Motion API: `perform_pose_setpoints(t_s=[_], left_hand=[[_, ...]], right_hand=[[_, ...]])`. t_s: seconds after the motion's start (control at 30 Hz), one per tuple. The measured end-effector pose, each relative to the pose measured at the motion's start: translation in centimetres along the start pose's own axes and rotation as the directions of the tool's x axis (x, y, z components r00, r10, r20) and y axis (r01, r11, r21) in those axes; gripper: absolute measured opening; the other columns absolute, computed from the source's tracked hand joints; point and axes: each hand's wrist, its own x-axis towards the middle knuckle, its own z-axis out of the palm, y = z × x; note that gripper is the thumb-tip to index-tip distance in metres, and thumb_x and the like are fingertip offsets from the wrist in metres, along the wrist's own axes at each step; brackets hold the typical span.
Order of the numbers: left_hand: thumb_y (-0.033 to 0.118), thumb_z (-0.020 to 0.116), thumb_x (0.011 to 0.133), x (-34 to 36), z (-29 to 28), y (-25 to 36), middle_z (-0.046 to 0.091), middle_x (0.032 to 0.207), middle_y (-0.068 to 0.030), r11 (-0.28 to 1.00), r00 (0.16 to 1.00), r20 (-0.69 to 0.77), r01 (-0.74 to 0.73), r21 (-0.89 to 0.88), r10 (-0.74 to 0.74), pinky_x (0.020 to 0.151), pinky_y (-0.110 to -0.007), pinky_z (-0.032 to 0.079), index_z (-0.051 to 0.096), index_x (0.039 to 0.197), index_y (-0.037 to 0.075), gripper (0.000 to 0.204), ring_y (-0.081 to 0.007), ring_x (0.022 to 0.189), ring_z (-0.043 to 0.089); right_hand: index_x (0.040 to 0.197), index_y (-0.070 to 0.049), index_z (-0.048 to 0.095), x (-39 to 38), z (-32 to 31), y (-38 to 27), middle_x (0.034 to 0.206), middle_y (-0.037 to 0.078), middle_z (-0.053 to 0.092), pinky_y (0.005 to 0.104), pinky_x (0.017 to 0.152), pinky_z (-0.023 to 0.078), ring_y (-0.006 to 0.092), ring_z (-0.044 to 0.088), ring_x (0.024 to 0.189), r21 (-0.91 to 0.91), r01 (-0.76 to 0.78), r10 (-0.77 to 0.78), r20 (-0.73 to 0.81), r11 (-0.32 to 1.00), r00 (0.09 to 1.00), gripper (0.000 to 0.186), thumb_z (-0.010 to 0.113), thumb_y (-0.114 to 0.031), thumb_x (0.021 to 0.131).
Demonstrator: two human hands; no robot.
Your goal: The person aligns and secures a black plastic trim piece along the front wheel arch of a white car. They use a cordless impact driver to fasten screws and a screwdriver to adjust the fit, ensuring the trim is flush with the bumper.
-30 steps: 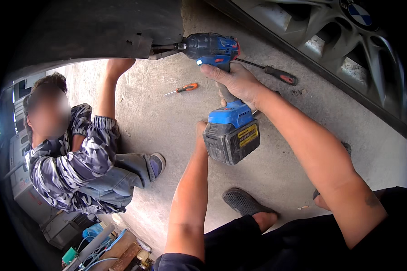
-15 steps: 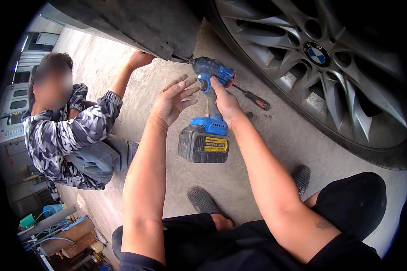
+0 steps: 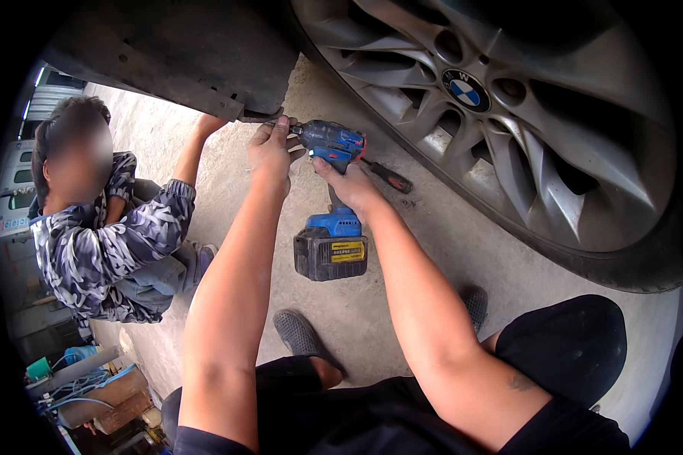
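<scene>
A blue and black cordless impact driver [image 3: 334,140] hangs upright with its large battery at the bottom. My right hand [image 3: 349,186] is wrapped round its grip, thumb near the trigger. Its nose points left at the lower edge of a dark car panel [image 3: 182,57]. My left hand [image 3: 269,155] is at the front of the driver, thumb and finger pinched about the bit by the panel edge; its other fingers are slightly spread. The bit's tip is partly hidden there.
A silver spoked car wheel [image 3: 432,114] stands close on the right. Behind the driver, a screwdriver [image 3: 391,176] with a black and red handle lies on the concrete floor. A co-worker [image 3: 121,235] crouches at left, one hand [image 3: 211,123] at the panel. Hoses and parts [image 3: 91,390] lie lower left.
My left hand has gone from open beside the driver up to its bit at the panel edge. My view has shifted, so the wheel and panel sit further left.
</scene>
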Motion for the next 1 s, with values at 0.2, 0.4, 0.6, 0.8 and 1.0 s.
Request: perform_pose_setpoints(t_s=[0.2, 0.4, 0.6, 0.8, 1.0], left_hand=[[0.029, 0.058, 0.103, -0.7, -0.3, -0.8, 0.066, 0.112, -0.0134, 0.998, 0.998, -0.019, 0.058, -0.017, -0.059, 0.073, -0.035, 0.057, 0.059, 0.115, 0.0, 0.032, -0.0236, 0.089, 0.068], [0.041, 0.083, 0.081, 2.9, -0.3, 1.2, 0.067, 0.087, -0.0133, 0.889, 0.93, -0.347, 0.053, 0.455, 0.122, 0.053, -0.032, 0.052, 0.055, 0.122, -0.01, 0.071, -0.0188, 0.066, 0.065], [0.015, 0.077, 0.085, 7.5, -2.9, 0.7, 0.066, 0.109, -0.0125, 0.677, 0.845, -0.254, -0.161, 0.719, 0.471, 0.058, -0.032, 0.058, 0.059, 0.118, -0.005, 0.042, -0.0224, 0.078, 0.067], [-0.001, 0.065, 0.088, 7.1, -3.8, -1.9, 0.06, 0.122, -0.0159, 0.886, 0.912, -0.09, -0.361, 0.289, 0.401, 0.081, -0.035, 0.062, 0.052, 0.125, -0.007, 0.039, -0.0242, 0.102, 0.066], [-0.003, 0.06, 0.091, 7.6, -3.6, -3.7, 0.062, 0.118, -0.0152, 0.938, 0.943, -0.075, -0.309, 0.154, 0.323, 0.09, -0.034, 0.059, 0.052, 0.121, -0.01, 0.032, -0.0227, 0.103, 0.066]], right_hand=[[0.115, -0.006, 0.069, -2.1, -0.3, -2.1, 0.112, 0.014, 0.07, 0.0388, 0.09, 0.05, 0.0209, 0.064, 0.103, -0.106, 0.011, -0.018, -0.064, 0.994, 0.998, 0.054, 0.079, -0.046, 0.08], [0.114, -0.01, 0.071, -1.3, -0.8, -0.7, 0.105, 0.006, 0.07, 0.0362, 0.089, 0.05, 0.0188, 0.063, 0.098, 0.337, -0.064, 0.112, -0.125, 0.939, 0.986, 0.057, 0.081, -0.053, 0.078], [0.128, -0.012, 0.063, 0.3, -1.8, -1.4, 0.126, 0.01, 0.062, 0.0402, 0.097, 0.048, 0.0231, 0.057, 0.116, 0.396, -0.07, 0.105, -0.066, 0.915, 0.992, 0.071, 0.079, -0.059, 0.078], [0.133, -0.013, 0.06, 2.5, -2.3, -1.3, 0.131, 0.011, 0.061, 0.0402, 0.098, 0.048, 0.0244, 0.058, 0.118, 0.172, -0.084, 0.083, 0.012, 0.982, 0.996, 0.077, 0.079, -0.061, 0.076], [0.132, -0.012, 0.059, 5.8, -1.6, 0.6, 0.121, 0.01, 0.063, 0.0399, 0.085, 0.054, 0.0224, 0.061, 0.108, 0.123, -0.118, 0.105, 0.108, 0.985, 0.989, 0.077, 0.081, -0.059, 0.076]])
